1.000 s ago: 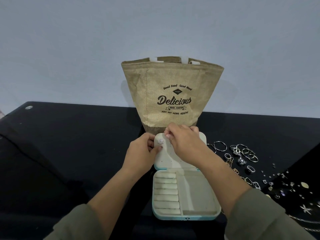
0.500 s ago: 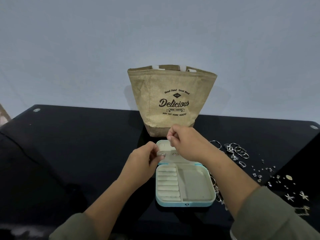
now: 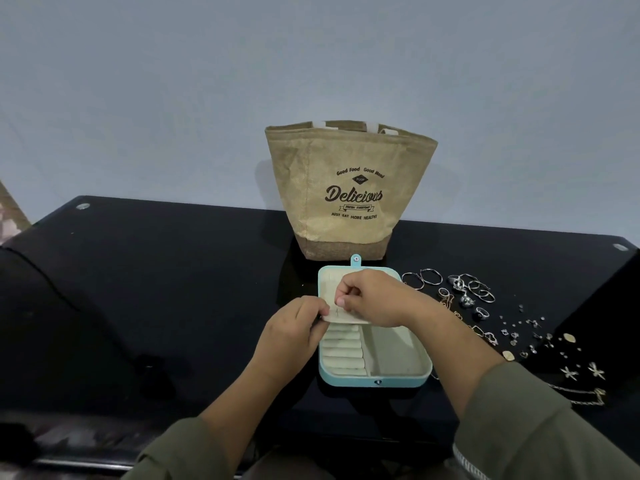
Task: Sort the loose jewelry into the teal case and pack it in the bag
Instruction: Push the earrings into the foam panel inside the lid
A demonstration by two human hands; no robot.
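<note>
The teal case (image 3: 398,382) lies open on the black table (image 3: 173,289), its cream ring rolls and empty compartment showing. A cream earring panel (image 3: 346,318) from the lid is tilted forward over the tray. My left hand (image 3: 294,332) pinches the panel's left edge. My right hand (image 3: 374,296) is curled over the panel, thumb and finger pinching at its back, where a thin post shows. What lies between those fingertips is too small to tell. The burlap bag (image 3: 346,188) stands open just behind the case.
Loose jewelry (image 3: 464,289) is spread on the table right of the case: hoops, several rings, small studs, star pieces and a chain (image 3: 581,398) near the right edge. A pale wall rises behind the table. The case's snap tab (image 3: 355,260) points toward the bag.
The earring panel, upright with its earring fronts facing me before, has folded forward so its back shows. Both hands stayed on it. The camera drew back from the table.
</note>
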